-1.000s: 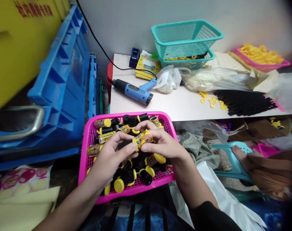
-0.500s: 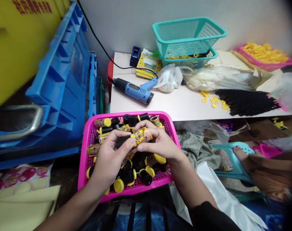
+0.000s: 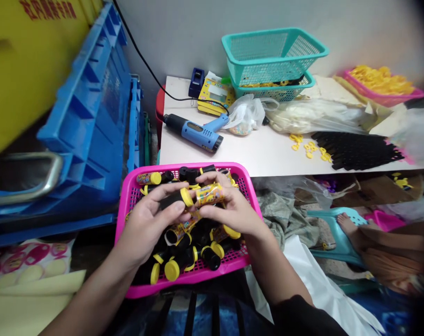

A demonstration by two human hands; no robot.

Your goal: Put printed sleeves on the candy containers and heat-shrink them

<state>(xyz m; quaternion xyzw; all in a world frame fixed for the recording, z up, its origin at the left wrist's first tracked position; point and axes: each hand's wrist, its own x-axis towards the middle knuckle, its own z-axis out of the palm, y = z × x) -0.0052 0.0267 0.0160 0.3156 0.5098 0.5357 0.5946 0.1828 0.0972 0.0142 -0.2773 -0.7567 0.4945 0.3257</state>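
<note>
Over a pink basket (image 3: 128, 205) full of small black tubes with yellow caps (image 3: 171, 269), both my hands meet. My right hand (image 3: 232, 210) pinches a small tube wrapped in a yellow printed label (image 3: 209, 193). My left hand (image 3: 147, 224) grips a black tube with a yellow cap (image 3: 184, 197), held end to end against the labelled tube. Several labelled tubes, such as one with a yellow cap (image 3: 147, 178), lie among the black ones in the basket.
On the white table (image 3: 260, 154) behind lie a blue heat gun (image 3: 196, 130), stacked teal baskets (image 3: 273, 60), plastic bags, yellow rings (image 3: 308, 145), black strips (image 3: 355, 149) and a pink tray of yellow parts (image 3: 383, 81). Blue crates (image 3: 89, 121) stand at left. Another person's foot (image 3: 348, 224) rests at right.
My left hand has drawn slightly leftward and now shows a yellow-capped black tube at the labelled tube's end. The right hand keeps the labelled tube in nearly the same place.
</note>
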